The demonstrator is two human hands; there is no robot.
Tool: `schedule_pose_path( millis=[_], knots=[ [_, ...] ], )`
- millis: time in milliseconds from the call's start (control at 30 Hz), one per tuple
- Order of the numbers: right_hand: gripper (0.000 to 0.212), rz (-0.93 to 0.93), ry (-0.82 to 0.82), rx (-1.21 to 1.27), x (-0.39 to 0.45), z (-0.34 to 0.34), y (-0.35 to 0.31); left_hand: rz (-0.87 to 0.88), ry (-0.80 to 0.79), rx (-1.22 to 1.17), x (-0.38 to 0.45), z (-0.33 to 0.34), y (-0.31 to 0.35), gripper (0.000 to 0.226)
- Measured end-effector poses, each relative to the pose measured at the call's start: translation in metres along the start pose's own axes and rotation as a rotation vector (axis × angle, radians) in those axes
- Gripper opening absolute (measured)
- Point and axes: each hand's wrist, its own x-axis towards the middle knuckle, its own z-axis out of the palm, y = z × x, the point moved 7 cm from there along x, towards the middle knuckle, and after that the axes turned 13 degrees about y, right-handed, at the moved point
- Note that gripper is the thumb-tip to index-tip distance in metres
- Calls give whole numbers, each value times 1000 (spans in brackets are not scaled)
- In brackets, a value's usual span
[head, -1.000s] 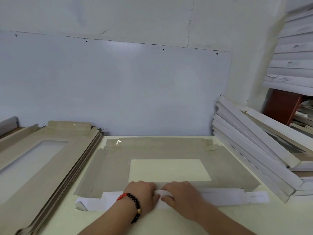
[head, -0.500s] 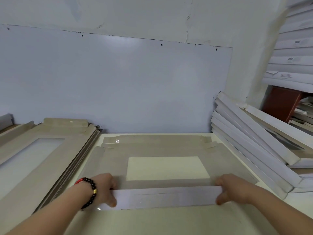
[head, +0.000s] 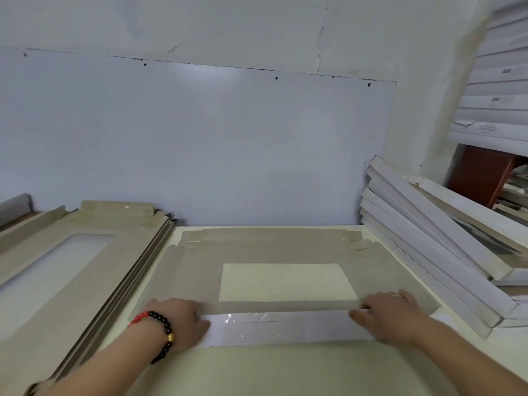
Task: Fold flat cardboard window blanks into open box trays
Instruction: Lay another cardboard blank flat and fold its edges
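A flat grey cardboard blank (head: 285, 250) with a rectangular window lies on the cream table (head: 285, 370) in front of me. Its near flap (head: 285, 328), white and glossy on this side, is folded up over the near edge. My left hand (head: 183, 321), with a red and black bead bracelet at the wrist, grips the flap's left end, fingers curled round it. My right hand (head: 391, 312) grips the flap's right end, thumb on the white face and fingers over the fold.
A stack of flat window blanks (head: 65, 270) lies at the left. Folded white trays (head: 445, 252) lean in a slanted pile at the right, with more white boxes (head: 497, 110) stacked behind them. A pale board (head: 200, 144) covers the wall beyond the table.
My hands slid apart from the flap's middle to its two ends. The near flap, flat on the table a second ago, now stands folded up along its crease.
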Motion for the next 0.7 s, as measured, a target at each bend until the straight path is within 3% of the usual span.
schedule_pose_path(
  millis=[167,233,333,533,700],
  knots=[
    [61,-177,240,58,-8,4,-114,-23,237,22,6,10,55,65],
    [60,-266,375,78,-20,-5,-158,0,261,-35,8,16,79,69],
    [55,-385,366,150,-33,-1,-193,47,221,-83,10,30,96,65],
    [62,-384,103,139,-15,37,-156,50,158,-82,10,55,69,72],
    [60,-258,94,107,-2,49,-80,30,150,-32,12,53,24,69]
  ],
)
